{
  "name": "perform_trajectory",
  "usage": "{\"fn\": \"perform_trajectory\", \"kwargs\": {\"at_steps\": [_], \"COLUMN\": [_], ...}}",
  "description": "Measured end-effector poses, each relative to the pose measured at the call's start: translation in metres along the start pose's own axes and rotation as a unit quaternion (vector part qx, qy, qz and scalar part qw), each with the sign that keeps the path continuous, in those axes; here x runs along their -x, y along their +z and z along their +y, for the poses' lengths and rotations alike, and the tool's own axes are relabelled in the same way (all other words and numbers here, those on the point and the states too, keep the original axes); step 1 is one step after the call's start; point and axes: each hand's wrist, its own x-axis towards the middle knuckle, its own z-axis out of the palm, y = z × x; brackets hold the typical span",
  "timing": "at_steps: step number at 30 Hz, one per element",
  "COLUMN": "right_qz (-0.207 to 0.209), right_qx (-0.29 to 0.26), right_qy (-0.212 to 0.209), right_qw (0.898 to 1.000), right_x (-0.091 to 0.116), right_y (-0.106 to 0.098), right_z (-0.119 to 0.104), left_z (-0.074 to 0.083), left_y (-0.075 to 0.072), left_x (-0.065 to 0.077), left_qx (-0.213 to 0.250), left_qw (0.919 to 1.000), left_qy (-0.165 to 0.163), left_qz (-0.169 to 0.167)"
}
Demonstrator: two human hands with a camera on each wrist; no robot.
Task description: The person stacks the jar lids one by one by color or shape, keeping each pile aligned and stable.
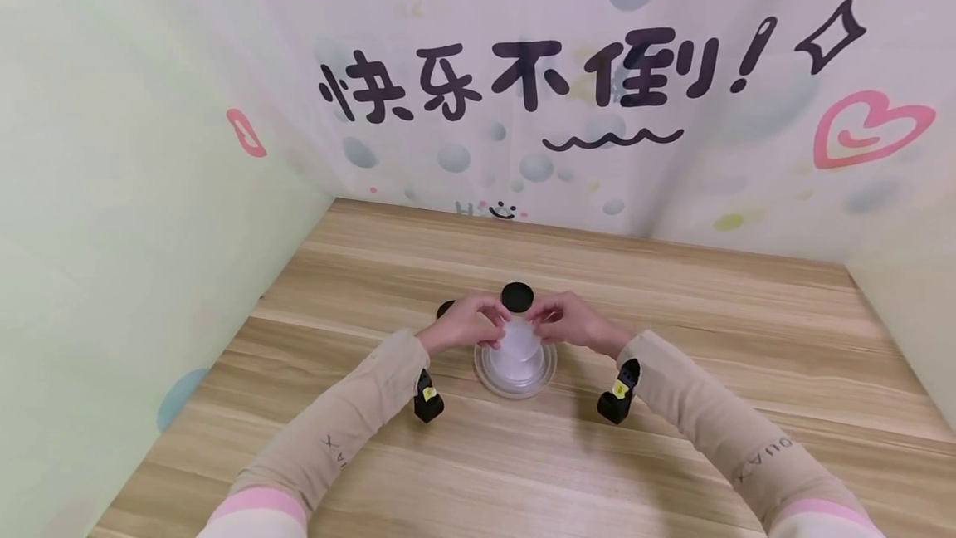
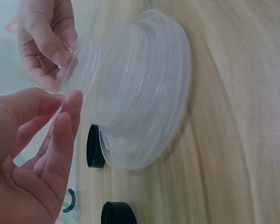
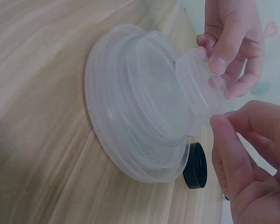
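Note:
A small, shallow, clear plastic lid is held tilted between both hands, just above a stack. My left hand pinches one side of its rim between thumb and fingers. Opposite it, my right hand pinches the other side the same way. Below lies the stack of round clear plastic lids, widest at the bottom and narrower toward the top. The right wrist view shows the held lid very close to the top of the stack; whether they touch I cannot tell.
A black round cap lies on the wooden table just behind the stack. Another black cap is partly hidden by the left hand. A printed cloth hangs along the table's back edge, with pale cloth at the sides.

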Motion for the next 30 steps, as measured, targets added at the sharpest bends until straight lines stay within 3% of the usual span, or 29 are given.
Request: {"fn": "perform_trajectory", "kwargs": {"at_steps": [10, 15, 23, 30], "right_qz": [0.004, 0.018, 0.031, 0.031], "right_qx": [0.025, 0.057, 0.111, 0.118], "right_qy": [-0.033, -0.047, -0.081, -0.083], "right_qw": [0.999, 0.997, 0.99, 0.989], "right_x": [0.006, 0.007, 0.008, 0.006], "right_y": [0.007, 0.01, 0.015, 0.016], "right_z": [0.001, 0.005, 0.005, 0.007], "left_z": [-0.003, -0.004, -0.008, -0.009], "left_y": [0.002, 0.003, 0.004, 0.006], "left_x": [0.004, 0.005, 0.008, 0.008], "left_qx": [-0.044, -0.051, -0.107, -0.102], "left_qw": [0.9984, 0.9977, 0.992, 0.9934], "left_qy": [0.036, 0.043, 0.066, 0.052], "left_qz": [-0.003, -0.009, -0.009, -0.009]}}
